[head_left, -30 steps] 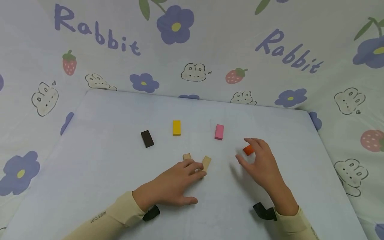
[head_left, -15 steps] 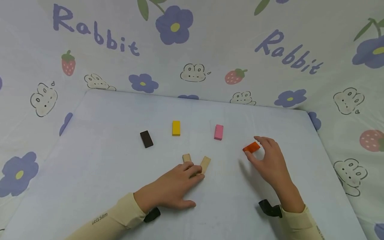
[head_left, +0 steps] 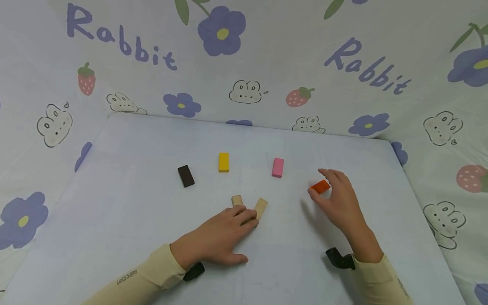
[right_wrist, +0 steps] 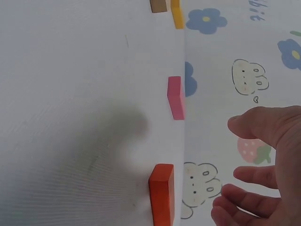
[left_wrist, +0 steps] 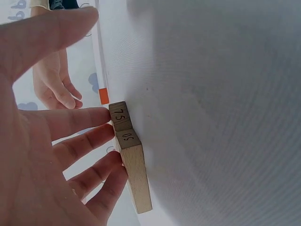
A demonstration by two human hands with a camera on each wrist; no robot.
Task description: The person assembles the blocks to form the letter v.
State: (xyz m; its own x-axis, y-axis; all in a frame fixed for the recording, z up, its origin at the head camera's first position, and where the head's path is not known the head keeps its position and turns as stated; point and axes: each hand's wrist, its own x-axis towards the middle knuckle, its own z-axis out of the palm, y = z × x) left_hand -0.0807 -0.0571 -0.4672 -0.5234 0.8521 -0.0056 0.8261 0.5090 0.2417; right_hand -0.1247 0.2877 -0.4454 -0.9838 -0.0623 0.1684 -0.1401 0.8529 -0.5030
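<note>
One orange block [head_left: 320,187], probably best pinched across its narrow width, lay on the worktop [head_left: 286,271] near the wide, empty right hand [head_left: 342,205]; left hand [head_left: 218,235], fingers relaxed, touched two wooden blocks [head_left: 261,207].

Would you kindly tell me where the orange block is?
In the head view, the orange block lies right of the pink block, by the right hand.
</note>
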